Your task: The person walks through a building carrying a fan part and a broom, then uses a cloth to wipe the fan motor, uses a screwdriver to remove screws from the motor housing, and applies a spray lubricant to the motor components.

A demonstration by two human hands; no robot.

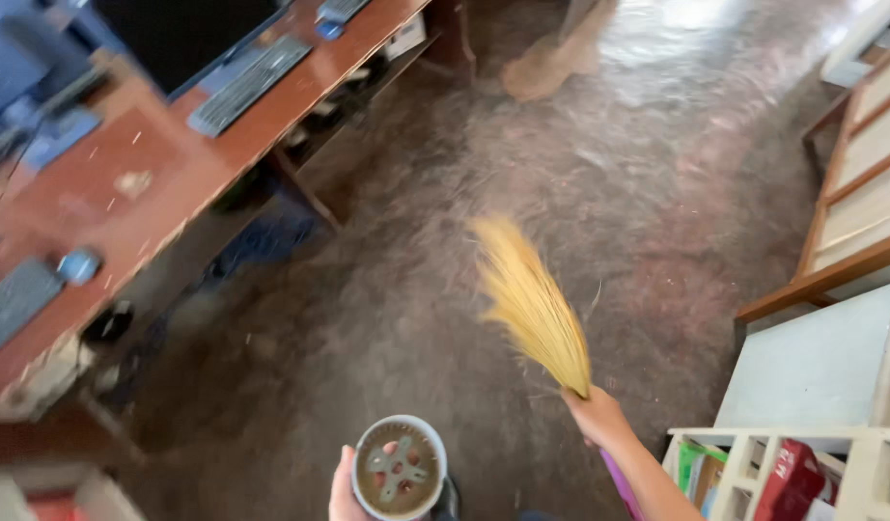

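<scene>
1. My left hand (pixel 343 492) is curled round the rim of a round grey lid (pixel 400 469) at the bottom of the view; it looks rigid and light, best held by the edge.
2. My right hand (pixel 596 415) is closed on the bound neck of a straw broom (pixel 532 301), bristles fanned over the floor (pixel 657 193): light, springy, soft at the tips.
3. A white shelf (pixel 802 449) crowds my right; the desk (pixel 155 183) with its keyboard (pixel 249 84) lines the left.
4. Between them the floor gives sweeping room ahead.
</scene>
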